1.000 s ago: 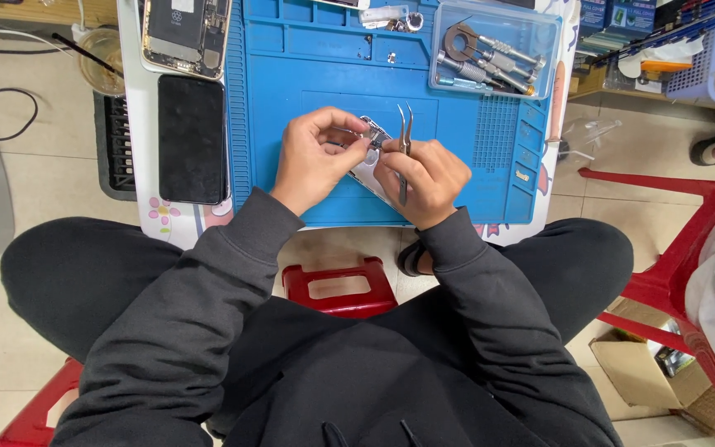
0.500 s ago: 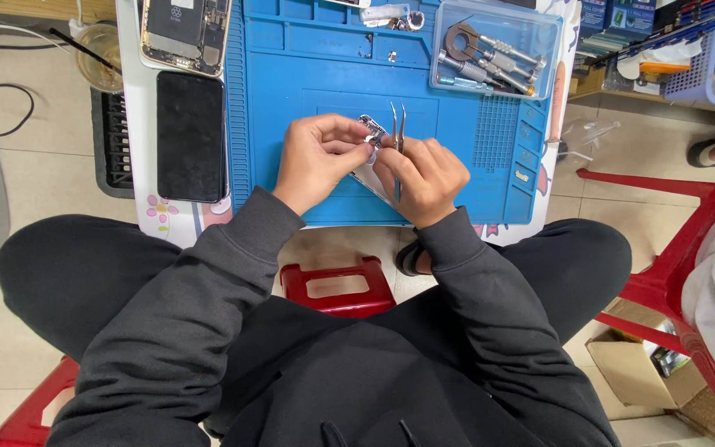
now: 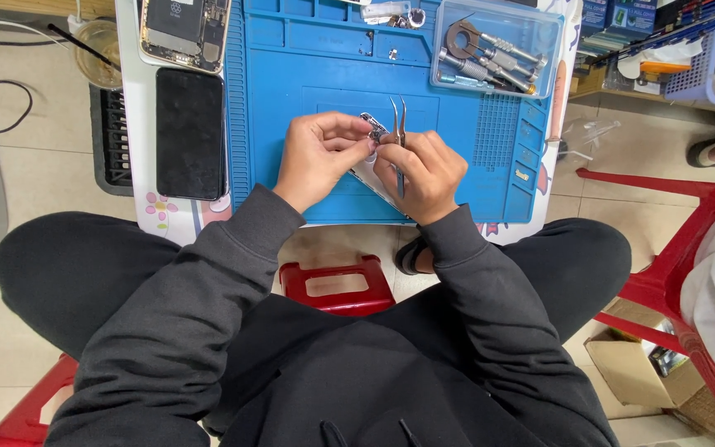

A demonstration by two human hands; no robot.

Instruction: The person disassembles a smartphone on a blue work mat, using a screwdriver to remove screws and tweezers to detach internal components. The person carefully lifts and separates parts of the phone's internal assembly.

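Over the last second the tweezers (image 3: 397, 124) have swung from a slant to nearly upright, their fine tips now pointing away from the right hand (image 3: 420, 172), whose fingers are clamped around the shaft. The left hand (image 3: 318, 154) has kept its fingertips pinched together on the small metal part (image 3: 374, 130), held just beside the right hand's thumb above the blue mat (image 3: 308, 74). The pale flat piece (image 3: 371, 178) under both hands has not moved, so the work looks like a regrip, not a new step.

phone (image 3: 189, 132) left of mat (image 3: 316, 66), tool tray (image 3: 496, 48) on it
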